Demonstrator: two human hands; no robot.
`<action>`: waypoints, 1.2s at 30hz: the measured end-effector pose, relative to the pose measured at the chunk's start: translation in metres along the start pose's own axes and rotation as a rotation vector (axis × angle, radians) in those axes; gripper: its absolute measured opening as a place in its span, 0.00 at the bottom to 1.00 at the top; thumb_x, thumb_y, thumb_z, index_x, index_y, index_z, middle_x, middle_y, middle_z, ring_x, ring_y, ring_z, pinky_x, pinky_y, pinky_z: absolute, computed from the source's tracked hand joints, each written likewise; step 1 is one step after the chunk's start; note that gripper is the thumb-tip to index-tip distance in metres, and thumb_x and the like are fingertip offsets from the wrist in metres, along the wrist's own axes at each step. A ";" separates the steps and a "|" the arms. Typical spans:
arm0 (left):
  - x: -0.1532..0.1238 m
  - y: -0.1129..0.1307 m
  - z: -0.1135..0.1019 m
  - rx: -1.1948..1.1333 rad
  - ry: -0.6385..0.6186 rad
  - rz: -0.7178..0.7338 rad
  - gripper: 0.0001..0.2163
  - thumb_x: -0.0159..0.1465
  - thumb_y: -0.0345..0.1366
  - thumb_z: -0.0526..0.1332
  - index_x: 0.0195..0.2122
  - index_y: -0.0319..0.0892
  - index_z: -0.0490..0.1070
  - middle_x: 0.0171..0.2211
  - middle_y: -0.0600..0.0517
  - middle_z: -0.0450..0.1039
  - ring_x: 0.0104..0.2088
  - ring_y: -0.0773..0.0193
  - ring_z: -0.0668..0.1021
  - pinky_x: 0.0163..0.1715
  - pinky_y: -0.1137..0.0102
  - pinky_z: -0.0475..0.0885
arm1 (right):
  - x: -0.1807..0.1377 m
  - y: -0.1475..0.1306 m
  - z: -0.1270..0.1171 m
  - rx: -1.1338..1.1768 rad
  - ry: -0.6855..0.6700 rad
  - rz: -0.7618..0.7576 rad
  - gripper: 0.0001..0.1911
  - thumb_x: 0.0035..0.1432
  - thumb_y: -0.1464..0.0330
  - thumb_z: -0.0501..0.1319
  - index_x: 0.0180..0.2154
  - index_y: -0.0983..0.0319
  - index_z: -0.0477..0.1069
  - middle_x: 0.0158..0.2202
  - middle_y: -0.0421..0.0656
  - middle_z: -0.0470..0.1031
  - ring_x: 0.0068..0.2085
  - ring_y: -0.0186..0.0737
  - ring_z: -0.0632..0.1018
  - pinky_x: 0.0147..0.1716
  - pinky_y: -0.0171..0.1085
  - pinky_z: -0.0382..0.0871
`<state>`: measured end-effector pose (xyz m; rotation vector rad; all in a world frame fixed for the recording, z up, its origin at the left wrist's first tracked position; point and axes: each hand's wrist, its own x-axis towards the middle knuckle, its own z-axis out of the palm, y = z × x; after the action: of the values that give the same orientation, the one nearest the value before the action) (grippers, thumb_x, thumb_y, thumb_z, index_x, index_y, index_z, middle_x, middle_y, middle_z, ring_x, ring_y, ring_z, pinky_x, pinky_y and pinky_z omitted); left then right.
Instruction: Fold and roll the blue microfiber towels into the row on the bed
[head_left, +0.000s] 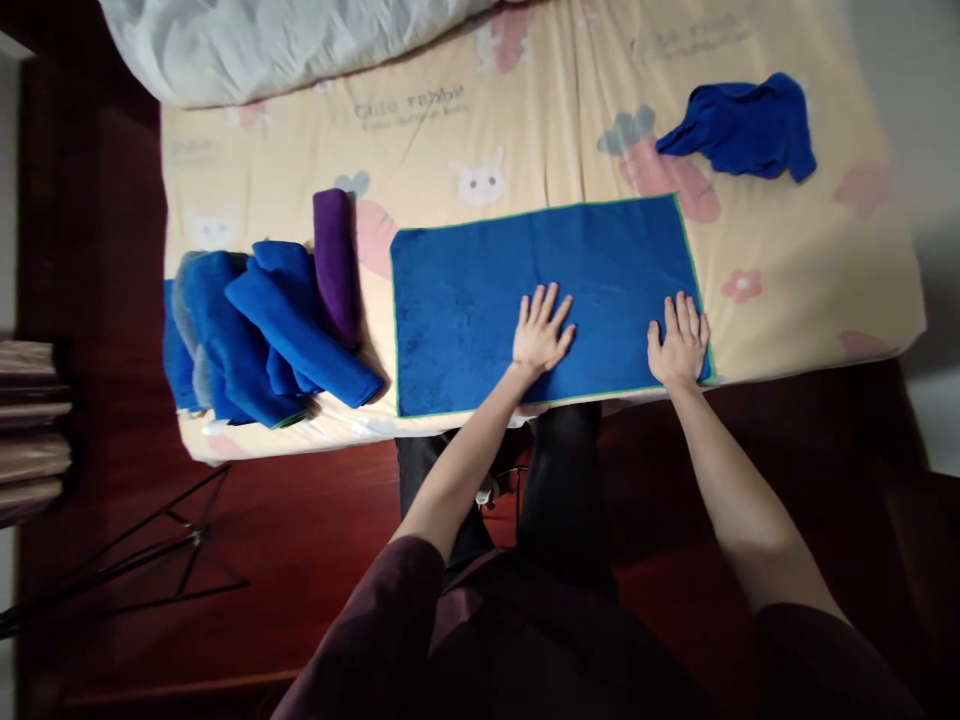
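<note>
A blue towel [465, 310] with a thin green edge lies spread flat near the front edge of the bed. My left hand [541, 330] rests on it, right of its middle, palm down with the fingers spread. At the towel's right end, close to its near corner, my right hand [681, 340] lies flat with the fingers stretched out. Neither hand grips the cloth. To the left sit several rolled blue towels [307, 325] in a heap, and a purple rolled towel [335, 265] leans beside them.
A crumpled blue cloth [742, 130] lies at the back right of the bed sheet [420, 170], which has rabbit and carrot prints. A white quilt [277, 50] covers the far left. Black tripod legs [187, 540] stand on the dark red floor at the lower left.
</note>
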<state>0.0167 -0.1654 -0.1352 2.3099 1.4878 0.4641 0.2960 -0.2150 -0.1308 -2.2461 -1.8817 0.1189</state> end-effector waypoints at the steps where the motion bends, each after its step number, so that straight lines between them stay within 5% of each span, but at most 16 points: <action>1: -0.001 -0.018 -0.009 0.013 0.017 -0.054 0.30 0.79 0.49 0.49 0.79 0.44 0.61 0.83 0.45 0.45 0.83 0.47 0.48 0.81 0.42 0.40 | 0.000 0.000 0.000 -0.004 -0.003 0.001 0.35 0.77 0.62 0.45 0.79 0.64 0.56 0.82 0.52 0.54 0.81 0.54 0.57 0.80 0.63 0.49; 5: -0.016 -0.080 -0.048 0.064 0.075 -0.241 0.30 0.79 0.47 0.49 0.80 0.45 0.60 0.83 0.45 0.46 0.83 0.48 0.49 0.81 0.43 0.41 | -0.001 -0.001 -0.001 0.024 0.011 0.000 0.35 0.77 0.62 0.46 0.79 0.63 0.57 0.81 0.52 0.56 0.81 0.56 0.58 0.79 0.65 0.50; 11: -0.037 -0.139 -0.089 0.135 0.138 -0.405 0.30 0.79 0.46 0.50 0.80 0.44 0.59 0.82 0.45 0.46 0.83 0.47 0.50 0.81 0.41 0.41 | -0.001 -0.001 0.000 0.022 0.023 -0.004 0.35 0.77 0.61 0.46 0.79 0.64 0.59 0.81 0.52 0.56 0.81 0.54 0.58 0.79 0.63 0.50; 20: -0.048 -0.182 -0.115 0.185 0.179 -0.524 0.29 0.78 0.45 0.49 0.77 0.41 0.63 0.80 0.40 0.54 0.80 0.45 0.57 0.79 0.43 0.52 | -0.001 0.000 0.000 0.065 0.053 -0.031 0.35 0.76 0.62 0.48 0.79 0.64 0.58 0.80 0.55 0.58 0.80 0.59 0.60 0.77 0.67 0.51; 25: -0.010 -0.203 -0.154 0.220 0.158 -0.480 0.25 0.75 0.38 0.52 0.71 0.45 0.71 0.71 0.38 0.68 0.71 0.43 0.70 0.73 0.45 0.64 | -0.003 -0.001 0.000 0.039 0.066 -0.042 0.35 0.77 0.62 0.48 0.78 0.66 0.59 0.80 0.57 0.59 0.79 0.59 0.61 0.77 0.66 0.54; 30: 0.061 -0.241 -0.199 0.281 -0.006 -0.295 0.29 0.71 0.33 0.55 0.74 0.43 0.67 0.69 0.40 0.73 0.71 0.44 0.70 0.73 0.44 0.62 | -0.003 -0.001 0.001 0.074 0.069 -0.023 0.35 0.75 0.62 0.51 0.78 0.65 0.60 0.79 0.57 0.60 0.79 0.62 0.62 0.76 0.67 0.55; 36: 0.110 -0.283 -0.216 0.372 -0.235 -0.268 0.27 0.67 0.37 0.60 0.67 0.42 0.75 0.57 0.46 0.83 0.66 0.47 0.75 0.75 0.44 0.57 | -0.003 0.001 0.003 0.111 0.069 -0.003 0.36 0.74 0.60 0.51 0.78 0.63 0.61 0.78 0.55 0.62 0.78 0.63 0.63 0.77 0.68 0.53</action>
<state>-0.2642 0.0692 -0.0657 2.2744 1.8463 -0.1668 0.2957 -0.2174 -0.1336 -2.1458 -1.7980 0.1399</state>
